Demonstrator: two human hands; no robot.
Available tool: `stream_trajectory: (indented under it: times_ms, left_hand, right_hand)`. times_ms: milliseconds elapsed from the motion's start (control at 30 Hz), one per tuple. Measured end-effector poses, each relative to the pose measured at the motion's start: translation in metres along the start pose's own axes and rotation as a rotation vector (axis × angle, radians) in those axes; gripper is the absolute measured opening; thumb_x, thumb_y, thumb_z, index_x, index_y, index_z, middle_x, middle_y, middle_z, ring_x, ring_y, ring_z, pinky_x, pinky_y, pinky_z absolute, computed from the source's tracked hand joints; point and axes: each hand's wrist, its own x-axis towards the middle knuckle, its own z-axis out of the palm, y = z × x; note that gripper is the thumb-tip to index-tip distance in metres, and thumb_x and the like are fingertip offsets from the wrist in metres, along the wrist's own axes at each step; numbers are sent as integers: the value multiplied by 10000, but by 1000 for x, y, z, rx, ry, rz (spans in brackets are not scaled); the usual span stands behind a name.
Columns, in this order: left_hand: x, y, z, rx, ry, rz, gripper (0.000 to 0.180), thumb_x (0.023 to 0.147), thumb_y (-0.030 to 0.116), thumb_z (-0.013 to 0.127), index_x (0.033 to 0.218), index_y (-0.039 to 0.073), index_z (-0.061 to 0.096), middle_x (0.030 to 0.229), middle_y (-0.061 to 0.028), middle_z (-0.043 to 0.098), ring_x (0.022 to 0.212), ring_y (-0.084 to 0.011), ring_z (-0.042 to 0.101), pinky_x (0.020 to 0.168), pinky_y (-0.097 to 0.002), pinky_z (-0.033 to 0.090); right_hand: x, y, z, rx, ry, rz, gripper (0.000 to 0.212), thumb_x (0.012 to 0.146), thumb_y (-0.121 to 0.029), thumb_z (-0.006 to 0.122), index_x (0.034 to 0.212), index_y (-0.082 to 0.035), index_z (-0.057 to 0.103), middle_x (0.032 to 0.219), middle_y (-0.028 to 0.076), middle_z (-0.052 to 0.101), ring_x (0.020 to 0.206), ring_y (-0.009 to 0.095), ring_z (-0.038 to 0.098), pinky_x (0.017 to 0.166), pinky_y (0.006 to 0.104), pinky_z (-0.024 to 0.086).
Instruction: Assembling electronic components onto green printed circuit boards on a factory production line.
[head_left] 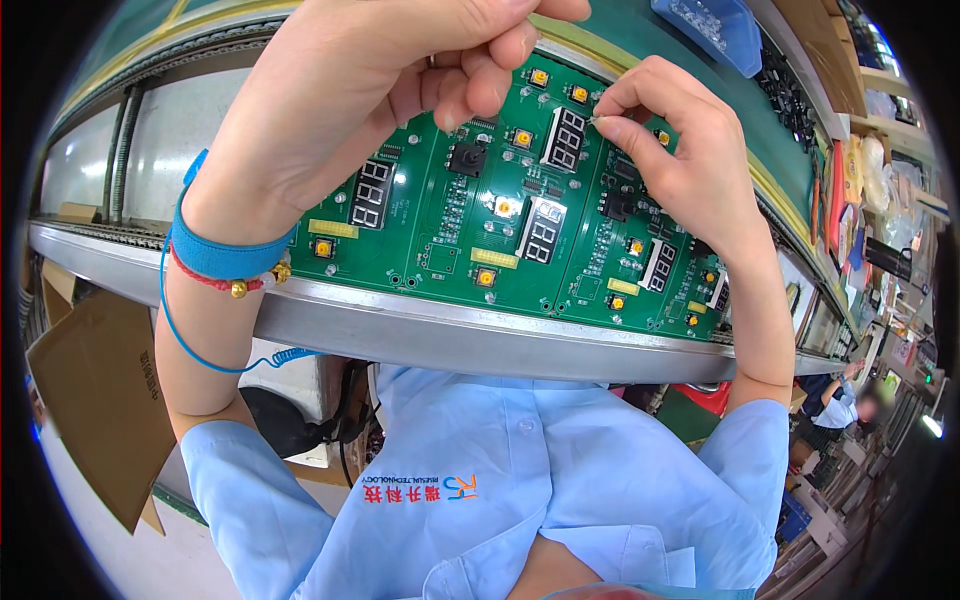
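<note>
A green circuit board panel (400,262) lies in front of me, carrying dark seven-segment displays (541,232), yellow-topped push buttons (486,277) and pale yellow block parts (494,259). Over its right part, my right hand (685,140) pinches a tiny pale component (594,119) between thumb and forefinger, close beside the upper display (565,138). My left hand (410,70) hovers above the left-centre of the board, fingers curled and closed. Its fingertips reach the top edge of the picture, so what they hold, if anything, I cannot make out.
A metal rail (450,325) runs along the near side of the board. Beyond, a blue bin (712,35) holds small clear parts, beside a pile of black parts (785,95). A blue wrist strap (225,250) with a coiled cord circles my left wrist. Another person (845,405) is far right.
</note>
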Motion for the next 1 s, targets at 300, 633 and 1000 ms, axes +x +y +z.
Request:
stream_trajectory:
  times_ms: [300,633,1000]
  left_hand:
    - [31,26,72,444,1101,-643,324,978,183,533,1166,-81,527,825,-101,646,602,-121,616,501,-191,496]
    - [26,28,71,471,1090,-616,327,968,162,549,1178,-88,539,832,-114,658,608,-125,623,497,-199,514]
    - [-2,1,6,520,13,65,315,963,87,537,1226,-85,542,931,-134,673,683,-130,637,572,-218,544]
  right_hand:
    - [-8,2,1,-134,-6,-120,72,731,-52,671,774,-56,614,785,59,594,758,277,586,671,369,443]
    - [-7,-3,3,-269,37,-247,89,701,-42,672,741,-62,596,755,39,570,743,241,578,653,357,419]
    - [6,-14,-12,-178,40,-124,113,737,-87,713,801,-64,623,764,49,602,732,193,606,649,313,454]
